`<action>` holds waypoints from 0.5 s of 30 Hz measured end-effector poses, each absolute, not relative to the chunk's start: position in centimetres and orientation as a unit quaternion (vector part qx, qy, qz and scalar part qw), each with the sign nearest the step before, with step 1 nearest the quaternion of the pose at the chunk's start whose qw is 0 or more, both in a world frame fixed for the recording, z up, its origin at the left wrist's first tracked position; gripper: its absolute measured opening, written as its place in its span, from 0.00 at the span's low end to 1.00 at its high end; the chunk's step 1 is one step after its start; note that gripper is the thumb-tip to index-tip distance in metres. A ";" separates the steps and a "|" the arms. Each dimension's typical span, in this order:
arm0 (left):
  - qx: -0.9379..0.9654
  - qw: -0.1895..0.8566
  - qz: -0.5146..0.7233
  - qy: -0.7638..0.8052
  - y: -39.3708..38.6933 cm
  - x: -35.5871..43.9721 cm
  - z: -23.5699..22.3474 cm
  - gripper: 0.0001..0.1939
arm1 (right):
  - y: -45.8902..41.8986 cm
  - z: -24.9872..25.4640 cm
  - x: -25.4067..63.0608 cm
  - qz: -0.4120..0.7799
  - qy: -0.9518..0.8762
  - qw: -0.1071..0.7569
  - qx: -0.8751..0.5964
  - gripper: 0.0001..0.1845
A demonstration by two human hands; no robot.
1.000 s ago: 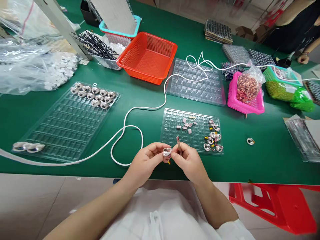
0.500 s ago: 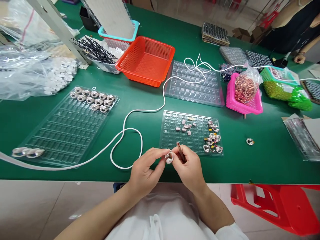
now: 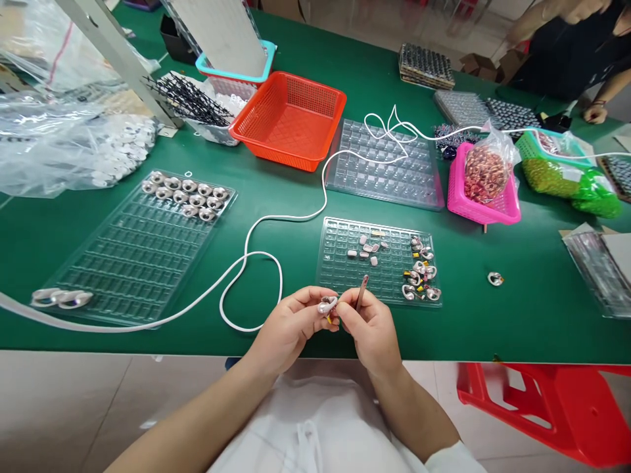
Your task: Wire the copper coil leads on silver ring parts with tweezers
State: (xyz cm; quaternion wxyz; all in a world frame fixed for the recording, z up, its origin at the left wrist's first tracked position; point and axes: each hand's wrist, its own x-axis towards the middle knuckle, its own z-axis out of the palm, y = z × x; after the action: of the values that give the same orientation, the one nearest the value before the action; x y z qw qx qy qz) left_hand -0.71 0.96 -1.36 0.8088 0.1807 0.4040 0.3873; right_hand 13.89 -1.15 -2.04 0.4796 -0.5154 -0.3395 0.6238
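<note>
My left hand (image 3: 290, 326) is closed in a pinch around a silvery, clip-shaped earbud shell (image 3: 327, 305), with a small yellow bit showing beneath it. Fingertips of my right hand (image 3: 373, 328) meet the shell's right side. A slim brownish tool, probably tweezers (image 3: 362, 292), sticks up from that hand; its lower end is hidden. Just beyond both hands lies a clear compartment tray (image 3: 340, 279). Several small pale pink pieces (image 3: 365, 248) are scattered on it, and several similar shells with yellow bits (image 3: 419, 272) crowd its right end.
Another clear tray (image 3: 133, 256) on the left carries rows of silvery shells (image 3: 185, 190). A white cable (image 3: 283, 215) loops across the green table (image 3: 276, 263). Farther back stand an orange basket (image 3: 290, 157) and a pink basket (image 3: 493, 213). One loose shell (image 3: 495, 278) lies at right. Another person's hand (image 3: 595, 113) rests far right.
The shell between my fingers has been turned over and back, its yellow bit showing again now. The tweezers have tilted rightward. Across the table, the other person has raised an arm.
</note>
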 end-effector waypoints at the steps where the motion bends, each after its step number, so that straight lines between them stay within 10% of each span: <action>1: 0.175 0.816 0.379 0.400 1.1 -0.8 -1.2 0.10 | -1.2 -2.1 13.9 0.629 -0.334 0.480 -0.512 0.09; 15: 0.202 0.826 0.339 0.402 1.6 -1.4 -0.9 0.09 | -1.1 -1.3 14.4 0.577 -0.427 0.448 -0.533 0.04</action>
State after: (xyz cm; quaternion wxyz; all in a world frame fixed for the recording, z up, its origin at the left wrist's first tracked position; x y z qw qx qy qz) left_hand -1.43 1.64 -0.90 0.8263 0.2024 0.4019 0.3388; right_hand 14.36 -1.08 -1.31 0.4475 -0.5331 -0.4270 0.5772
